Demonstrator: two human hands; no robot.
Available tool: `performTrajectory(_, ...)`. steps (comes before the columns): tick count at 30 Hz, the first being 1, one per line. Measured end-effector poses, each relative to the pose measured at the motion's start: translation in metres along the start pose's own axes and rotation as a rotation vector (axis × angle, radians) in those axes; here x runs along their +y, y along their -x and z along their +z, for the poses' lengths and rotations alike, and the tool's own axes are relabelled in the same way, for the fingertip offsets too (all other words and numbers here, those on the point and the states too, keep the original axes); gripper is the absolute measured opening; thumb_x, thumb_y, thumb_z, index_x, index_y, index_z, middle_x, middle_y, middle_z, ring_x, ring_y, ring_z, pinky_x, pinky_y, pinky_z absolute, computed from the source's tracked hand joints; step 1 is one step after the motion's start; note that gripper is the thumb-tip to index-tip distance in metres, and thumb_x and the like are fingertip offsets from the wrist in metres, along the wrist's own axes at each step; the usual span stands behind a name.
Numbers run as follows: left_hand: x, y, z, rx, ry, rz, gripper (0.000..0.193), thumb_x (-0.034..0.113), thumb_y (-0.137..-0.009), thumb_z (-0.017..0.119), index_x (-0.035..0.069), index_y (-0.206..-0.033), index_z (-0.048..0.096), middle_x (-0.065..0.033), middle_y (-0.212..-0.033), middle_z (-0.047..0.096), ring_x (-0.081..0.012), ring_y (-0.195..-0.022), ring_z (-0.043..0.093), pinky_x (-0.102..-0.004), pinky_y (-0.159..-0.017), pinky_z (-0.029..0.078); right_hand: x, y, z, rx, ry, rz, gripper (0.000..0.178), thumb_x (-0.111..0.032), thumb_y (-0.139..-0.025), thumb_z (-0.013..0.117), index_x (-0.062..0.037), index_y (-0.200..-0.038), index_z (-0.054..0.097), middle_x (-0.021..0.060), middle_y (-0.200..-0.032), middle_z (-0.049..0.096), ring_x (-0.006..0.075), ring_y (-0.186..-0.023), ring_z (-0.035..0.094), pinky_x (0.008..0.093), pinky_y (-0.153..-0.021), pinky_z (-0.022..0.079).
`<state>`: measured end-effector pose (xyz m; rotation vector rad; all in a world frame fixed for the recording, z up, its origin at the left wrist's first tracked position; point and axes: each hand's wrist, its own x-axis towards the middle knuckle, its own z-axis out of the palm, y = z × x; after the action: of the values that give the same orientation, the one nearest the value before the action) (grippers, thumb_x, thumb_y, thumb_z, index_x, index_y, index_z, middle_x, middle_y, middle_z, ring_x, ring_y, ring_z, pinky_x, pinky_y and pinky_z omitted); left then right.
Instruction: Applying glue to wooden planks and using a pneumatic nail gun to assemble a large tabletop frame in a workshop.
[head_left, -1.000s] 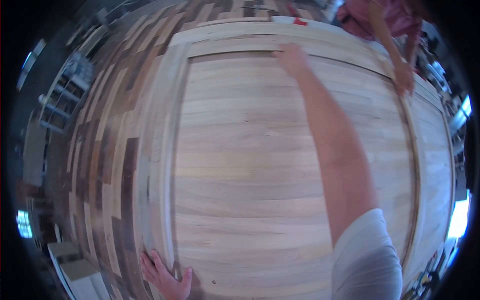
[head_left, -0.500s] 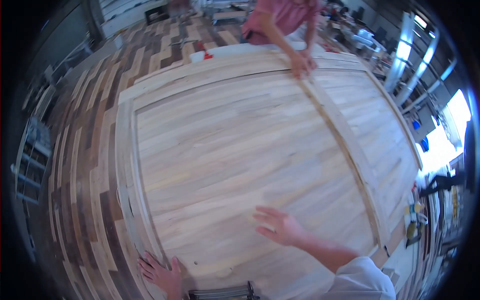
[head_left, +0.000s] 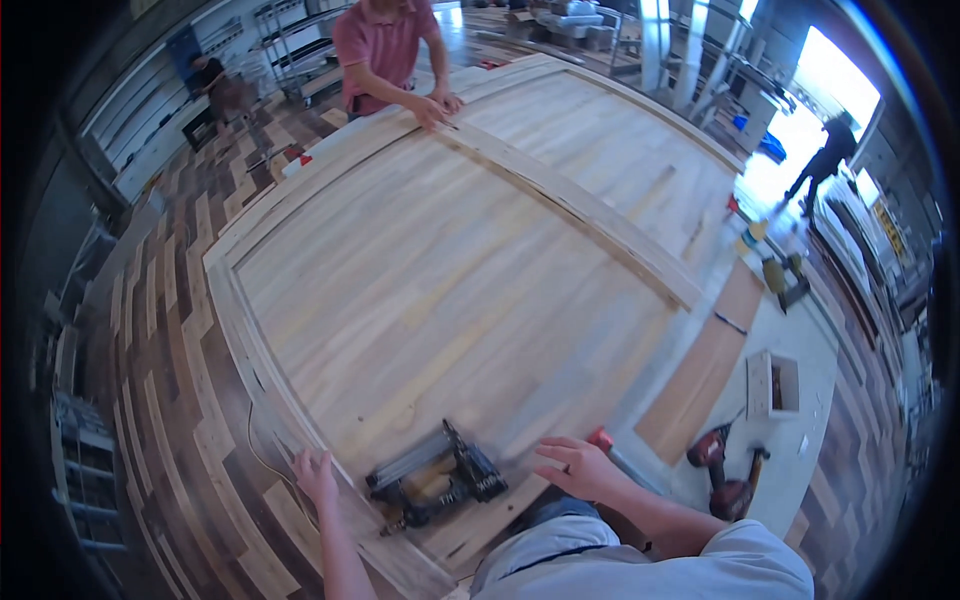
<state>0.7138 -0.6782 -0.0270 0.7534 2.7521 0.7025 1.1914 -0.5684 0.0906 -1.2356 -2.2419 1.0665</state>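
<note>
A large pale wooden panel (head_left: pixel 400 300) lies flat, with boards framing its edges. Over its left frame board (head_left: pixel 262 385), my left hand (head_left: pixel 318 480) is open, thumb and fingers apart; whether it touches the wood I cannot tell. A black nail gun (head_left: pixel 470 475) rests on the panel's near end, between my hands. My right hand (head_left: pixel 580 468) hovers right of it, fingers stretched out and holding nothing. A crossbar board (head_left: pixel 575 200) runs over the panel; a co-worker in a pink shirt (head_left: pixel 380 50) has both hands on its far end.
On the white surface to the right are a brown board (head_left: pixel 690 385), a small open box (head_left: pixel 775 385), a red-and-black drill (head_left: pixel 712 450) and another power tool (head_left: pixel 785 280). Another person (head_left: pixel 830 155) stands by the bright doorway. Plank flooring (head_left: pixel 170 420) lies to the left.
My view has swung right and drawn back, bringing the whole nail gun into sight. My right hand has come from over the panel's middle to its near edge. My left hand remains by the left frame board.
</note>
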Motion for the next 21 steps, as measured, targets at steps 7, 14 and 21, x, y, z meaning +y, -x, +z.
performTrajectory(7, -0.002, 0.112, -0.022, -0.357, 0.385, 0.238, 0.045, 0.025, -0.086, 0.07, 0.0, -0.122, 0.059, -0.0176, -0.128, 0.057, -0.0305, -0.122, 0.051, -0.0374, -0.105, 0.038, 0.008, 0.103, 0.018, 0.1, -0.018, 0.194, 0.032, -0.031, -0.087, 0.068, -0.0049, -0.107, 0.07, 0.0151, -0.114, 0.066, 0.0326, -0.102, 0.064, 0.0384, -0.089, 0.052)
performTrajectory(14, 0.009, 0.147, 0.001, -0.179, 0.038, 0.589, 0.043, 0.022, -0.086, 0.065, 0.003, -0.124, 0.058, -0.0232, -0.136, 0.049, -0.041, -0.131, 0.04, -0.0455, -0.11, 0.032, 0.017, 0.166, 0.034, -0.094, -0.024, 0.289, 0.038, -0.034, -0.088, 0.065, -0.0057, -0.112, 0.068, 0.0154, -0.117, 0.065, 0.0336, -0.106, 0.062, 0.0403, -0.093, 0.05)
performTrajectory(21, -0.006, 0.172, 0.006, -0.147, 0.068, 0.653, 0.031, 0.008, -0.091, 0.046, -0.008, -0.113, 0.061, -0.0258, -0.139, 0.046, -0.0419, -0.13, 0.041, -0.0465, -0.11, 0.032, 0.041, 0.205, 0.027, -0.025, -0.067, 0.381, 0.039, -0.038, -0.089, 0.061, -0.0034, -0.102, 0.071, 0.0146, -0.111, 0.067, 0.0331, -0.102, 0.063, 0.0402, -0.09, 0.05)
